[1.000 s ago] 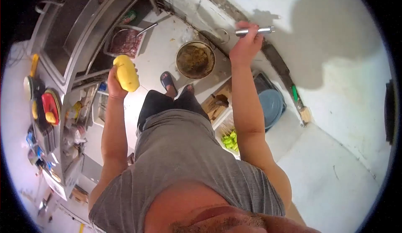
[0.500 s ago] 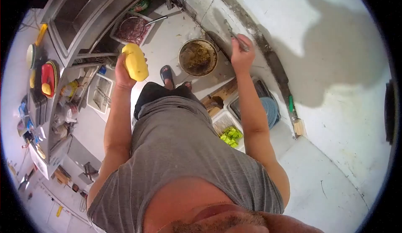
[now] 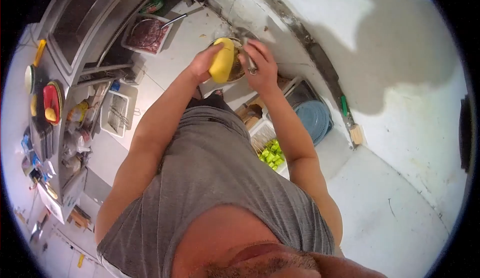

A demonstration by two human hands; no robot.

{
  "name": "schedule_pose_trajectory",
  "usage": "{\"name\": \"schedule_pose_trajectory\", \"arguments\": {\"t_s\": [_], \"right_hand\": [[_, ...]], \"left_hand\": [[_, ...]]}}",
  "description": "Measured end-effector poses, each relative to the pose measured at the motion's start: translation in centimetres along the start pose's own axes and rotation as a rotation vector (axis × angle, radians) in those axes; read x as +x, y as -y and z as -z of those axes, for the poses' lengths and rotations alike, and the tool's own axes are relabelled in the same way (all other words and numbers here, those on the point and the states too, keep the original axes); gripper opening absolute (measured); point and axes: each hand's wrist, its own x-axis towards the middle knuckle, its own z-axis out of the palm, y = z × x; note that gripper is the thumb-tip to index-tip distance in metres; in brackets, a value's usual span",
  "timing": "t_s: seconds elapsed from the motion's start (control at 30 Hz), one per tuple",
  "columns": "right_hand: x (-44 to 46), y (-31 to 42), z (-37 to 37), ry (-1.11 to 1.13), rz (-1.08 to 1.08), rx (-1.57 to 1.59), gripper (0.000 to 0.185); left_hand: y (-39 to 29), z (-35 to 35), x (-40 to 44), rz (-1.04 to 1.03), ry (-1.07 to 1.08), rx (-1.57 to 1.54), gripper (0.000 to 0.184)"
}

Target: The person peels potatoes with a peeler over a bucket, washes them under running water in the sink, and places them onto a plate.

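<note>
My left hand (image 3: 201,65) is wrapped around a large peeled yellow potato (image 3: 222,62), held upright in front of me. Close to its right side, my right hand (image 3: 263,68) grips a slim metal-handled peeler (image 3: 251,66). The handle's end points toward me, and the blade end is blurred and partly hidden. Both hands are above a round bowl (image 3: 237,79) on the floor, with brownish scraps in it. The potato and hands cover much of the bowl. I cannot tell whether the peeler touches the potato.
A white tub (image 3: 126,48) of reddish contents with a strainer lies under the steel counter (image 3: 82,58). Left of me stands a white basket (image 3: 106,120). At my right are green packets (image 3: 271,154) and a blue round basket lid (image 3: 312,120) beside the wall.
My left hand has brought the potato rightward, over the bowl. My right hand has come down and left with the peeler, so both hands are now close together.
</note>
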Motion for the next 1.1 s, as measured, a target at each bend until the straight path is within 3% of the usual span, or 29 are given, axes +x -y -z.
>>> {"name": "schedule_pose_trajectory", "arguments": {"t_s": [0.1, 0.23, 0.33, 0.47, 0.5, 0.6, 0.63, 0.73, 0.87, 1.0, 1.03, 1.1], "right_hand": [[-1.2, 0.0, 0.7, -0.061, -0.082, -0.008, 0.03], [-3.1, -1.0, 1.3, 0.137, -0.14, -0.063, 0.033], [-2.7, -0.4, 2.0, -0.078, -0.111, -0.112, 0.036], [-5.0, -1.8, 2.0, 0.122, -0.122, -0.077, 0.034], [-4.3, -1.3, 2.0, 0.005, -0.113, -0.069, 0.031], [-3.5, -0.7, 2.3, -0.03, -0.221, -0.057, 0.028], [-3.4, -1.1, 2.1, -0.127, -0.269, 0.031, 0.026], [-2.0, -1.7, 2.4, -0.448, -0.882, 0.74, 0.026], [-0.9, -3.5, 3.2, -0.606, -0.954, 1.202, 0.023], [-0.1, -4.7, 3.2, -0.514, -0.924, 1.311, 0.025], [-0.7, -6.0, 2.1, -0.539, -1.018, 1.132, 0.024], [-2.9, -8.8, 0.6, -0.004, -0.99, 0.171, 0.024]], "left_hand": [[1.0, -1.5, 1.1, 0.056, 0.042, 0.065, 0.04], [1.9, -2.7, 2.0, 0.142, 0.047, 0.116, 0.039], [2.3, -3.0, 2.6, 0.155, 0.034, 0.119, 0.039], [3.0, -3.0, 3.2, 0.188, 0.032, 0.161, 0.038], [2.9, -3.3, 3.0, 0.176, 0.05, 0.119, 0.038], [2.1, -3.9, 1.7, 0.215, 0.014, 0.157, 0.038], [1.7, -3.9, 2.1, 0.196, 0.007, 0.167, 0.038], [1.8, -2.8, 1.3, 0.179, -0.03, 0.175, 0.038], [0.6, -1.0, 0.5, 0.118, -0.037, 0.183, 0.039], [-0.4, 1.1, -0.8, 0.039, -0.044, 0.057, 0.038], [-0.8, 1.8, -1.3, 0.044, -0.071, 0.002, 0.038], [-1.6, 3.9, -2.3, 0.008, -0.086, -0.07, 0.04]]}}
